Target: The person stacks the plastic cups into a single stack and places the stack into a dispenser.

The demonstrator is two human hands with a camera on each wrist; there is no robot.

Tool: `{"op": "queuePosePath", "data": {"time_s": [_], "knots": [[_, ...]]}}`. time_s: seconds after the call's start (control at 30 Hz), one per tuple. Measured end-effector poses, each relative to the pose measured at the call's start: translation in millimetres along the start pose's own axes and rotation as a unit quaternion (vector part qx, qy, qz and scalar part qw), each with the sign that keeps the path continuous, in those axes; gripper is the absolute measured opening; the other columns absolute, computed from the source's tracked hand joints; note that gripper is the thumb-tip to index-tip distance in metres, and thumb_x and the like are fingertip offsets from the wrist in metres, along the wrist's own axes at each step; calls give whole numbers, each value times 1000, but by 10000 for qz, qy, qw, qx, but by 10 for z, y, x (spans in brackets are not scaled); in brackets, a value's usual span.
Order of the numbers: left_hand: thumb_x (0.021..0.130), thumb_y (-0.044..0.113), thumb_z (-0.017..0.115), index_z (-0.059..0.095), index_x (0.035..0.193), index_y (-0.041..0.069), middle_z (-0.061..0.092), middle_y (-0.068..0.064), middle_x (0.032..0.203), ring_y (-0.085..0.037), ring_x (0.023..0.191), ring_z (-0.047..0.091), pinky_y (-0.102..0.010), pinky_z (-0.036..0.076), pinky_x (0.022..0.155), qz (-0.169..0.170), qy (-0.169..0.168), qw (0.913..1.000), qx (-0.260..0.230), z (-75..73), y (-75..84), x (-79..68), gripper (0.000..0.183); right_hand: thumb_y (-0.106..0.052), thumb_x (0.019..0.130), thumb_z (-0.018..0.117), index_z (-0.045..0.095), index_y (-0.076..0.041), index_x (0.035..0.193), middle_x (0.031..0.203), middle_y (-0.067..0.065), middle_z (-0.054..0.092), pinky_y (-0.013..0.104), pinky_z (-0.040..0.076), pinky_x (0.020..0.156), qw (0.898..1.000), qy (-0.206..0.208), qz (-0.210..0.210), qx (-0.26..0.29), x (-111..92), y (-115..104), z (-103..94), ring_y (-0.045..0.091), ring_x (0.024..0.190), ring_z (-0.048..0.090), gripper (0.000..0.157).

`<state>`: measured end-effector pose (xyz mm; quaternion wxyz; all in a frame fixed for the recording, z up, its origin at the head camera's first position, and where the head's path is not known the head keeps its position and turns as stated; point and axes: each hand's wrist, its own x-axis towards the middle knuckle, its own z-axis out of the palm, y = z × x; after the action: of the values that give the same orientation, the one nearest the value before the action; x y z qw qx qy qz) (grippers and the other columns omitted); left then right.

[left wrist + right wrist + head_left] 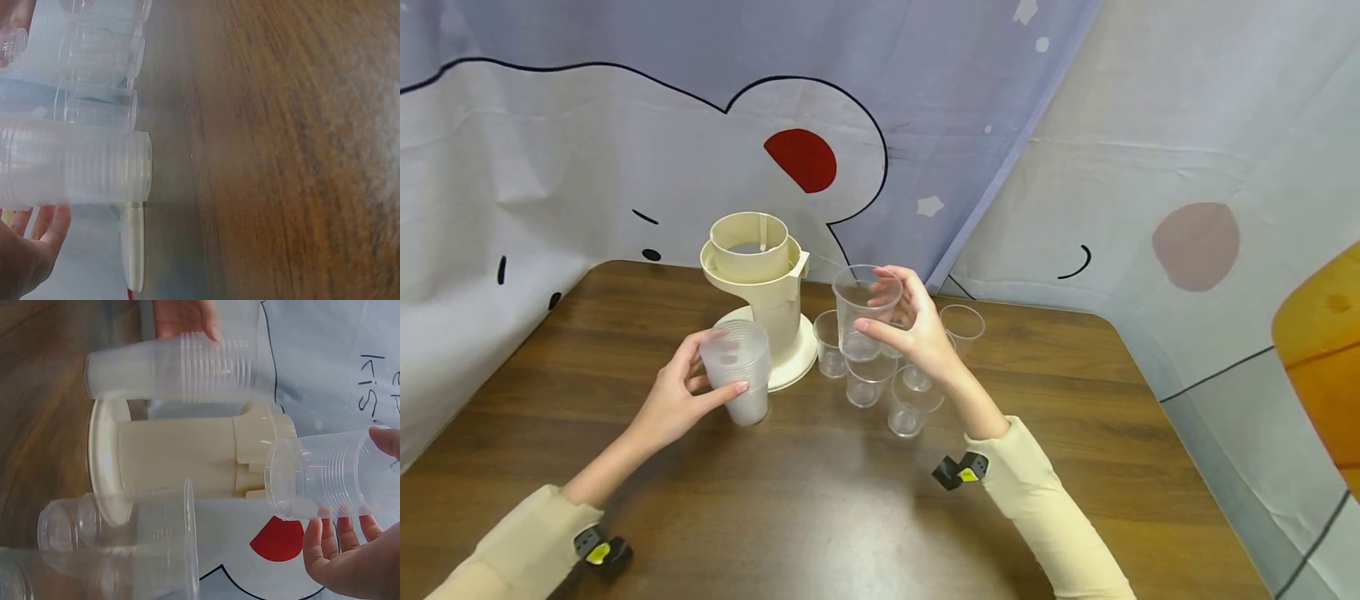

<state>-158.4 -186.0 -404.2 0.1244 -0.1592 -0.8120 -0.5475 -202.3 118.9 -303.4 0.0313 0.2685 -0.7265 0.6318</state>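
My left hand [672,404] grips a nested stack of clear plastic cups [747,379], fingers round one side and thumb across the front. In the left wrist view the bottom of this cup stack [106,165] is right at the tabletop. My right hand [923,333] holds a single clear plastic cup [853,312] upright, raised over the other cups, thumb on one side and fingers on the other. Below it several clear cups stand mouth-up in a cluster, among them a front cup [906,417] and a middle cup [863,392]. My right forearm hides part of the cluster.
A cream plastic stand [778,321] with a round base and a ring-shaped top stands behind the left-hand stack, left of the cup cluster. All rest on a brown wooden table [820,508]. A printed curtain [647,150] hangs along the table's back edge.
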Motion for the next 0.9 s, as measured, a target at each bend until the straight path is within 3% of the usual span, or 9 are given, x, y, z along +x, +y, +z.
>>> {"op": "queuePosePath", "data": {"time_s": [0.13, 0.4, 0.7, 0.83, 0.9], "knots": [[80, 4, 76, 37, 139, 6, 52, 0, 123, 9, 104, 54, -7, 48, 84, 0, 15, 10000, 16, -4, 1, -3, 70, 3, 79, 67, 36, 2, 136, 123, 21, 47, 21, 49, 86, 10000, -40, -4, 77, 16, -10, 46, 43, 111, 49, 65], [80, 3, 76, 38, 139, 6, 52, 10, 120, 9, 104, 54, -7, 48, 84, 50, 29, 10000, -42, 6, -4, -5, 70, 6, 78, 68, 39, 1, 134, 116, 7, 51, 20, 50, 83, 9999, 19, 5, 165, 39, -19, 143, 36, 107, 52, 63], [80, 2, 75, 38, 139, 5, 51, 12, 121, 8, 104, 54, -7, 49, 84, 81, 16, 10000, -42, 5, -3, -5, 70, 7, 78, 69, 38, 2, 134, 121, 24, 49, 19, 49, 81, 9998, 4, -26, 214, 85, -59, 266, 40, 107, 53, 64], [80, 2, 75, 38, 139, 5, 51, 12, 121, 8, 104, 54, -8, 49, 84, 86, 12, 9999, -54, 3, -3, -5, 70, 8, 77, 69, 38, 2, 133, 117, 18, 51, 19, 49, 81, 9997, -7, -91, 214, 101, -88, 327, 38, 105, 54, 64], [80, 2, 75, 38, 139, 5, 51, 12, 121, 8, 104, 54, -7, 49, 84, 77, 14, 10000, -48, 2, -2, -6, 70, 10, 77, 69, 38, 3, 132, 116, 17, 51, 20, 50, 82, 9996, 5, -161, 215, 109, -109, 359, 30, 102, 56, 63]]}}
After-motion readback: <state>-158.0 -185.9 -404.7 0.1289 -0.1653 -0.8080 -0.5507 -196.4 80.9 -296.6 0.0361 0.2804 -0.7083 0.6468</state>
